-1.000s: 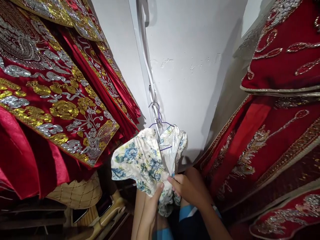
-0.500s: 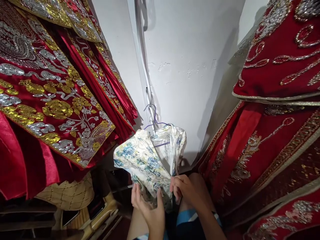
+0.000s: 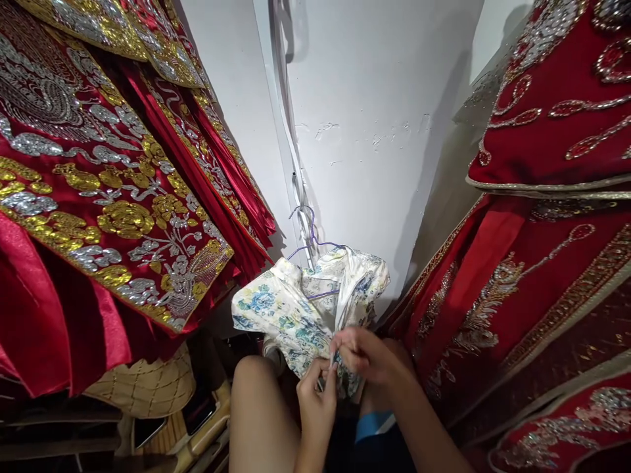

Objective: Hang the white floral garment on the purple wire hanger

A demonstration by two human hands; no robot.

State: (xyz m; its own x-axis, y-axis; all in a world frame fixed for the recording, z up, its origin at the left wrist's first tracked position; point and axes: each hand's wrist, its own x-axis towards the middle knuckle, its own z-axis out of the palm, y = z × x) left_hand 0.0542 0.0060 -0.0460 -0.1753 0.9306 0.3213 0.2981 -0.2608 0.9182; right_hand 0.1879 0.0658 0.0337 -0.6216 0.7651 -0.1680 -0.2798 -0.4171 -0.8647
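A cream garment with blue floral print [image 3: 296, 309] hangs on a purple wire hanger [image 3: 310, 240] against the white wall. Both hands meet at its lower front edge. My left hand [image 3: 318, 401] pinches the fabric from below with thumb and fingers closed. My right hand [image 3: 367, 358] pinches the same edge from the right, fingers curled. A small dark piece sits between the two pinches; I cannot make out what it is. My bare knee [image 3: 259, 401] is raised under the garment.
Red robes with gold and silver embroidery [image 3: 108, 197] hang close on the left, and more red embroidered robes [image 3: 542, 263] crowd the right. A white cord [image 3: 290, 131] runs down the wall to the hanger. A cream quilted item [image 3: 148, 387] lies low on the left.
The left hand went from open under the fabric to pinching its edge beside the right hand. The garment's right side spread out wider. My knee came into view.
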